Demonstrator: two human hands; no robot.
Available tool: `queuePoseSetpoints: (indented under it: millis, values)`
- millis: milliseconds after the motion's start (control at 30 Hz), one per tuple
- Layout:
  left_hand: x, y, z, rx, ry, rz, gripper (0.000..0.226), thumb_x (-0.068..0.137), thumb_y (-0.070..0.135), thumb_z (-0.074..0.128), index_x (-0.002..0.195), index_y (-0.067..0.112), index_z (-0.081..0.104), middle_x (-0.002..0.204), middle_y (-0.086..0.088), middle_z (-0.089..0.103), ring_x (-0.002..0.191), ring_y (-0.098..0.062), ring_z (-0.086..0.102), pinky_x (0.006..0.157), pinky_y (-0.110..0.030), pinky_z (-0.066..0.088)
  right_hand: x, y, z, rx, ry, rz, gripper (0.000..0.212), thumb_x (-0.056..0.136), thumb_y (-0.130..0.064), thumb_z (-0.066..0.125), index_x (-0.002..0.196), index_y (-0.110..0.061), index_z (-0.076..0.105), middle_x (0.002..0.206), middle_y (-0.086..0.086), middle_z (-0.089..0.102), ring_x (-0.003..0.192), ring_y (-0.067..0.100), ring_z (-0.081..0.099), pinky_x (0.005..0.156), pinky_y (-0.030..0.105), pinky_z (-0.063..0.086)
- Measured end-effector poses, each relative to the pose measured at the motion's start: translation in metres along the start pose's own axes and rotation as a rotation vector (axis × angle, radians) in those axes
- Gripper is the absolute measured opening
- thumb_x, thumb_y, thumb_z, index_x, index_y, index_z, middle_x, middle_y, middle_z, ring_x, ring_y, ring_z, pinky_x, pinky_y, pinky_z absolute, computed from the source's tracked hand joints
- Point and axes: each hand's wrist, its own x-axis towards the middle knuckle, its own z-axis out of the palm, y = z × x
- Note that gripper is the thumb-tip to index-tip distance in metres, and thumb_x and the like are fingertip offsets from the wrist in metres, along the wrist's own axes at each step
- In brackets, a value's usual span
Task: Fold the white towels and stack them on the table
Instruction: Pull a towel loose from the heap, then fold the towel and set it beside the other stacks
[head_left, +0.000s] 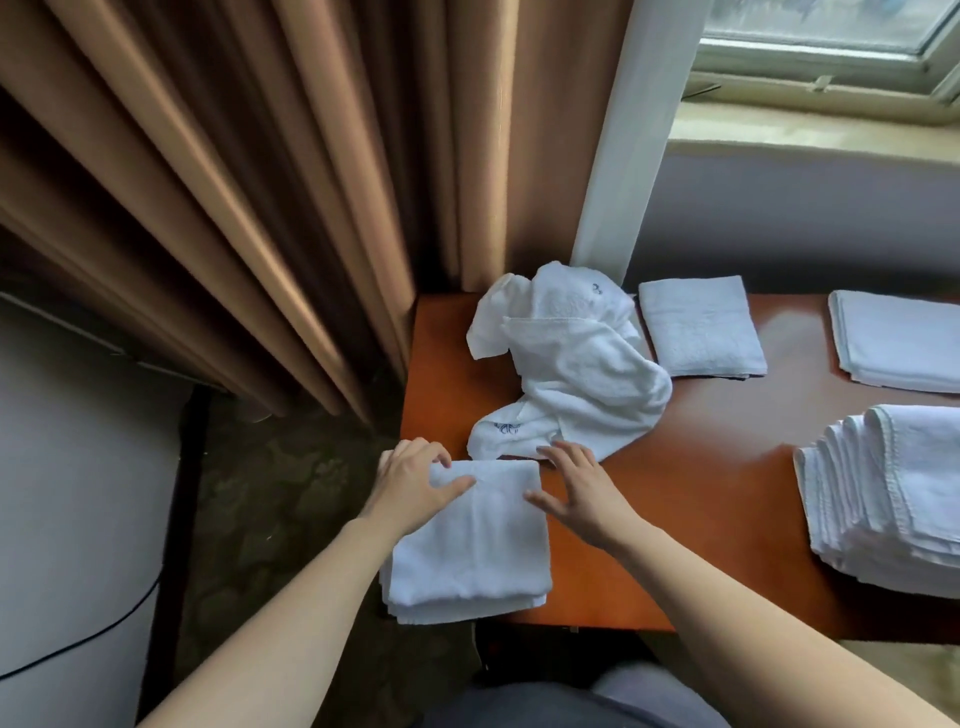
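A folded white terry towel (470, 540) lies at the near left corner of the reddish-brown wooden tabletop (717, 441). The left hand (410, 480) pinches its far edge; the right hand (582, 491) rests spread beside it. One crumpled white towel (566, 364), two flat folded towels (701, 327) and one stack of folded towels (888, 493) lie farther off.

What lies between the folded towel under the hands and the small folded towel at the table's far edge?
The crumpled, unfolded white towels lie between the near folded towel and the far folded towel, as the head view shows.

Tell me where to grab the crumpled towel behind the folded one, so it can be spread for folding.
Take the crumpled towel by its near hem, the flat end with the blue embroidery, coming from the front. That edge lies low on the table, just beyond both hands; the far part is bunched, with no clear edge to pinch.
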Motion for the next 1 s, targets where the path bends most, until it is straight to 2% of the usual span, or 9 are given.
queuePoseSetpoints:
  millis: [100,233,467,600,700,767,833,900,1000]
  values:
    - [0.029,0.019,0.0,-0.073,0.008,-0.004,0.043,0.078,0.08,0.05,0.099,0.043,0.055,0.105,0.023,0.054,0.102,-0.004,0.05,0.097,-0.032,0.04,0.014,0.025,-0.031,0.029,0.097,0.108,0.067,0.095,-0.054,0.061,0.148,-0.016,0.046,0.149,0.005,0.043,0.141,0.023,0.034,0.115,0.038,0.034]
    - [0.062,0.045,0.009,-0.172,-0.068,-0.083,0.043,0.081,0.077,0.053,0.107,0.043,0.053,0.112,0.022,0.051,0.11,-0.006,0.048,0.093,-0.033,0.046,0.036,0.062,-0.069,-0.102,0.125,0.168,0.058,0.096,-0.044,0.062,0.144,-0.012,0.049,0.149,0.011,0.044,0.14,0.029,0.035,0.111,0.04,0.035]
    - [0.116,0.075,0.045,-0.167,-0.16,-0.264,0.035,0.091,0.048,0.065,0.12,0.029,0.057,0.124,0.011,0.052,0.122,-0.014,0.046,0.09,-0.03,0.042,0.086,0.115,-0.106,-0.059,0.137,0.331,0.051,0.098,-0.039,0.059,0.139,-0.01,0.05,0.142,0.011,0.05,0.134,0.03,0.04,0.103,0.042,0.04]
    - [0.14,0.086,0.065,-0.1,-0.214,-0.292,0.045,0.093,0.038,0.066,0.134,0.022,0.054,0.135,0.004,0.051,0.128,-0.019,0.046,0.1,-0.037,0.044,0.111,0.137,-0.114,0.027,0.13,0.39,0.051,0.1,-0.034,0.055,0.142,-0.007,0.047,0.141,0.013,0.053,0.132,0.033,0.043,0.105,0.042,0.036]
    - [0.152,0.091,0.08,-0.025,-0.225,-0.315,0.054,0.091,0.037,0.066,0.14,0.022,0.05,0.137,0.002,0.052,0.13,-0.022,0.046,0.109,-0.041,0.038,0.13,0.144,-0.116,0.092,0.072,0.379,0.048,0.1,-0.031,0.055,0.14,-0.006,0.049,0.13,0.015,0.06,0.124,0.035,0.047,0.101,0.043,0.039]
    - [0.157,0.091,0.087,0.02,-0.215,-0.344,0.051,0.091,0.038,0.067,0.137,0.023,0.053,0.133,0.001,0.055,0.128,-0.023,0.048,0.109,-0.041,0.037,0.14,0.146,-0.116,0.105,0.032,0.359,0.045,0.096,-0.033,0.061,0.132,-0.007,0.054,0.112,0.014,0.067,0.111,0.034,0.053,0.092,0.044,0.044]
    - [0.161,0.089,0.091,0.009,-0.152,-0.343,0.033,0.091,0.038,0.067,0.12,0.023,0.063,0.118,0.002,0.061,0.117,-0.022,0.054,0.1,-0.039,0.043,0.146,0.146,-0.116,0.14,-0.015,0.338,0.029,0.09,-0.034,0.067,0.104,-0.008,0.063,0.091,0.009,0.066,0.092,0.029,0.058,0.078,0.042,0.046]
    - [0.163,0.087,0.091,-0.038,-0.088,-0.315,0.014,0.094,0.036,0.066,0.096,0.022,0.066,0.099,0.006,0.062,0.1,-0.019,0.058,0.084,-0.035,0.047,0.147,0.145,-0.116,0.199,-0.052,0.305,0.026,0.085,-0.03,0.068,0.079,-0.008,0.056,0.077,0.005,0.058,0.078,0.024,0.056,0.068,0.043,0.045]
    - [0.165,0.088,0.086,-0.121,-0.068,-0.3,0.018,0.095,0.032,0.065,0.079,0.026,0.06,0.086,0.008,0.059,0.079,-0.014,0.06,0.062,-0.026,0.044,0.137,0.144,-0.119,0.306,0.045,0.216,0.03,0.084,-0.022,0.064,0.071,-0.003,0.045,0.067,0.006,0.048,0.065,0.02,0.045,0.061,0.049,0.041]
